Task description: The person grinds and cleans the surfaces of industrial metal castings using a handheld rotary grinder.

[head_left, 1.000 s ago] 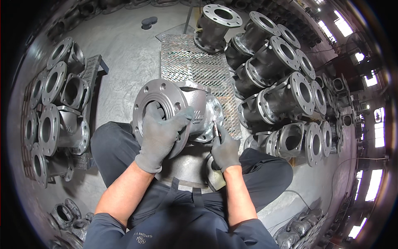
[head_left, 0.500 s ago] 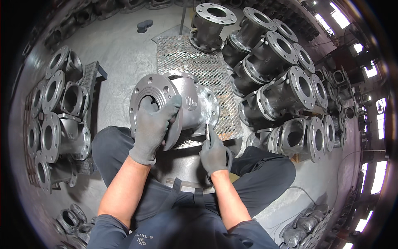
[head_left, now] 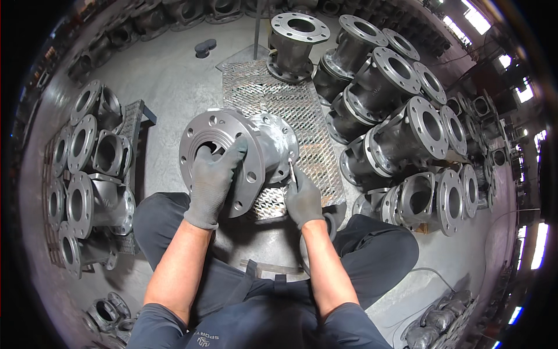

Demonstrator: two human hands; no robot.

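Note:
A grey cast-metal flanged valve body point(head_left: 224, 125) is tilted over the metal grating, its wide near flange facing me. My left hand point(head_left: 215, 180), in a grey glove, grips that flange, its fingers reaching into the bore and its thumb over the rim. In my gloved right hand point(head_left: 303, 199) is a slim pen-like tool point(head_left: 292, 170), its tip at the edge of the far flange point(head_left: 289, 139). What kind of tool it is I cannot make out. A pale, shiny patch shows on the body beside the far flange.
Beneath the work lies a ridged metal grating point(head_left: 314, 139), with an upright flanged body point(head_left: 297, 43) at its far end. Dark flanged bodies point(head_left: 378, 93) are stacked on the right, others point(head_left: 81, 142) on a left rack. A cable point(head_left: 433, 271) trails at lower right.
The valve body has rolled in my left hand, so the raised markings on its side no longer show. The tool remains at the far flange. The whole view has shifted slightly.

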